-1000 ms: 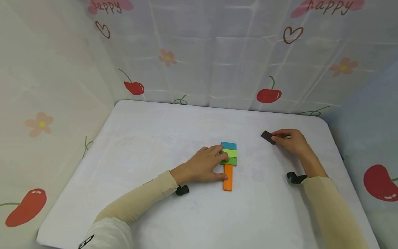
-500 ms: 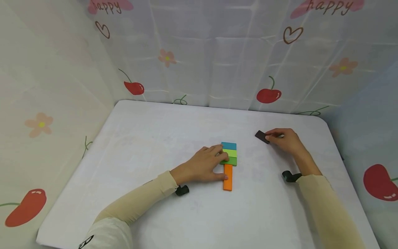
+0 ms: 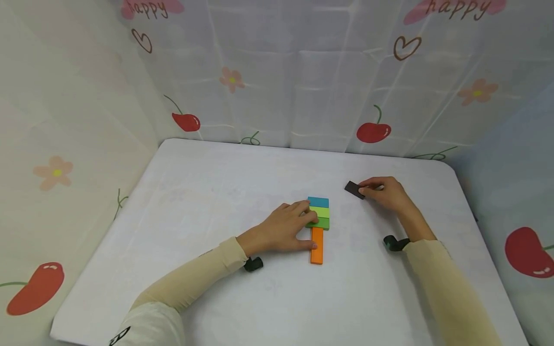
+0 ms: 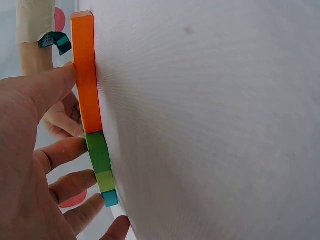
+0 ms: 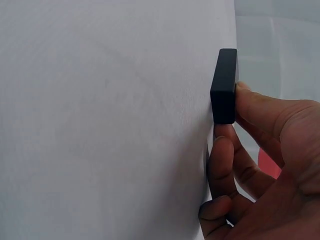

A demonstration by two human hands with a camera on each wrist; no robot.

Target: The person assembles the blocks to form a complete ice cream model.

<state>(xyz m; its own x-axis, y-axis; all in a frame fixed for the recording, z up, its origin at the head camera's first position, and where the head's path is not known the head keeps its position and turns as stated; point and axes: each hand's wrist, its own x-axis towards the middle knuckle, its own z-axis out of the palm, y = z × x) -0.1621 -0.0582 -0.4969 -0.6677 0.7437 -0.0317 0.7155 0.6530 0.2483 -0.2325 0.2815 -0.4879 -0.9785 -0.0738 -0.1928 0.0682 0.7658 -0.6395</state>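
Near the table's middle, an orange block (image 3: 317,253) points toward the viewer. Beyond it, a green block (image 3: 322,224), a light green block (image 3: 321,212) and a blue block (image 3: 319,202) lie crosswise, side by side. My left hand (image 3: 281,229) rests along their left side; in the left wrist view its thumb touches the orange block and spread fingers touch the others. To the right of the blue block, my right hand (image 3: 386,193) pinches a black block (image 3: 353,189) by one end between thumb and fingers. The right wrist view shows this black block (image 5: 223,82) close to the white surface.
A white table (image 3: 207,182) with rounded corners lies beneath everything. Printed curtains (image 3: 294,86) with cherries and flowers hang behind it and at both sides. A small dark camera (image 3: 254,264) sits at the left wrist, another dark camera (image 3: 393,243) at the right.
My right hand has carried the black block leftward, closer to the coloured blocks. My left hand and the coloured blocks have stayed put.
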